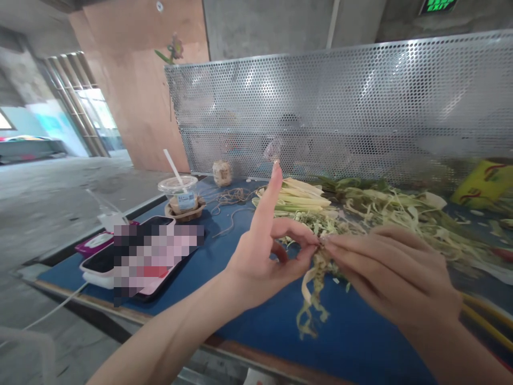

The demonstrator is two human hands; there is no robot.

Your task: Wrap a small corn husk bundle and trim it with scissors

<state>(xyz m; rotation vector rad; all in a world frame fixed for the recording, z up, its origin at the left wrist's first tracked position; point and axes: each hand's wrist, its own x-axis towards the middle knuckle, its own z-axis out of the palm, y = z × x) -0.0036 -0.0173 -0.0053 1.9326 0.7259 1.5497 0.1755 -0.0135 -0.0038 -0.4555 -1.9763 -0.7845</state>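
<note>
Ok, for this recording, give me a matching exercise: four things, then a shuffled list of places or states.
1. withered plant strand
2. lidded drink cup
3. perforated metal panel
4. EXIT sign

A. along the blue tabletop's far side
B. glowing green, upper right
C. hanging where left hand and right hand meet
D. white straw in it

Pairs: 1-C; 2-D; 3-A; 4-B

From mid-view: one left hand (254,259) at six o'clock, one right hand (406,275) at four; one cup (182,202) with one straw (173,166) at nine, one pale roll (222,174) at ten, one flower (177,49) at eleven, one exit sign (437,6) at two.
</note>
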